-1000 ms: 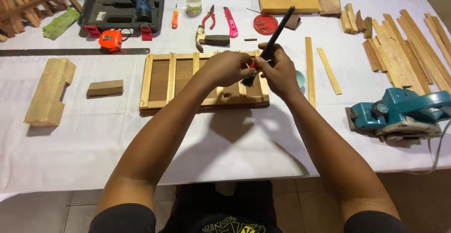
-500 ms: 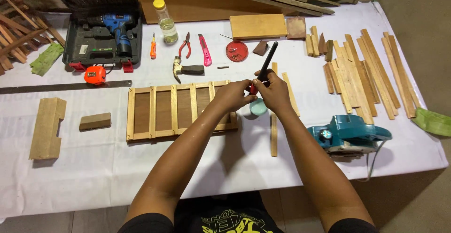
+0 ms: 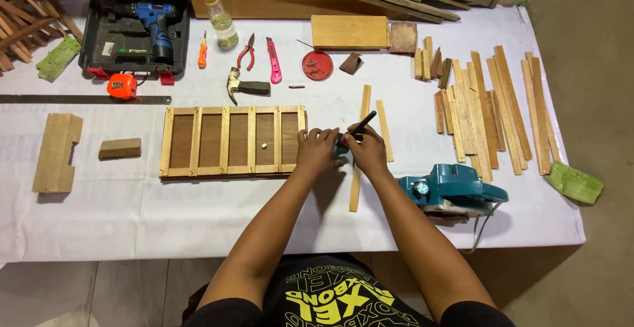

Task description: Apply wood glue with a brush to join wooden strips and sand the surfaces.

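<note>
Two hands meet over a white-covered surface (image 3: 198,215): the right hand (image 3: 367,152) holds a black marker (image 3: 362,124), the left hand (image 3: 317,150) rests beside a slatted wooden frame (image 3: 231,141), near a teal planer (image 3: 452,192).

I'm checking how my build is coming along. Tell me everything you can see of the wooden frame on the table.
The wooden frame lies flat on the white-covered table, long side running left to right. It is pale wood: an outer border with upright slats dividing it into four compartments, each showing a darker brown panel. A small pale bit sits in the third compartment from the left. The left hand rests against its right end; nothing else touches it.
</note>
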